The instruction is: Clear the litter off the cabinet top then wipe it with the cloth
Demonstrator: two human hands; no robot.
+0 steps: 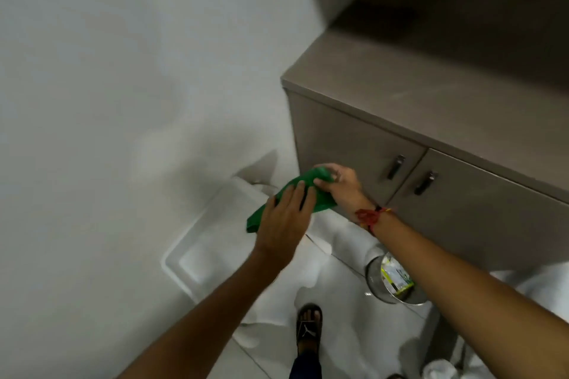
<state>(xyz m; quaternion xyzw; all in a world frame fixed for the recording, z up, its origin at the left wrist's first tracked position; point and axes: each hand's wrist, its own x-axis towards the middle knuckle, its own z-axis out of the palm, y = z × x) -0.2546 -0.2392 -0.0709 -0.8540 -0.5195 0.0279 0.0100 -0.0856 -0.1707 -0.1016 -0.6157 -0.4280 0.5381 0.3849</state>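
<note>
The green fabric cloth (289, 200) is held in the air in front of the grey-brown laminate cabinet (354, 138), at about 7 o'clock from the cabinet's near left corner and well below its top. The cloth does not touch the cabinet top surface (415, 71).

The right hand (338, 183) grips the upper end of the cloth; its fingers (323, 168) are closed around the bunched fabric. A red thread band (369, 217) circles the right wrist.

The left hand (284, 218) lies palm-down over the lower part of the cloth, at 7 o'clock from the right hand. Its fingers (300, 191) are extended side by side and pressed flat on the fabric; whether the thumb closes under the cloth cannot be told. A loose end of the cloth hangs out at 8 o'clock from this hand.

The visible part of the cabinet top is bare. Two metal bar handles (395, 166) sit on the cabinet doors, at 3 o'clock from the right hand.

A round metal waste bin (374, 283) stands on the white tiled floor (338, 332) beside the cabinet base, at 5 o'clock from the hands, partly hidden by the right forearm. It holds yellow-green and white packaging litter (395, 277).

A foot in a dark sandal (308, 328) stands on the floor at 6 o'clock from the hands. A white shallow tray-like object (197, 255) rests by the wall at 8 o'clock; the blur hides its detail
</note>
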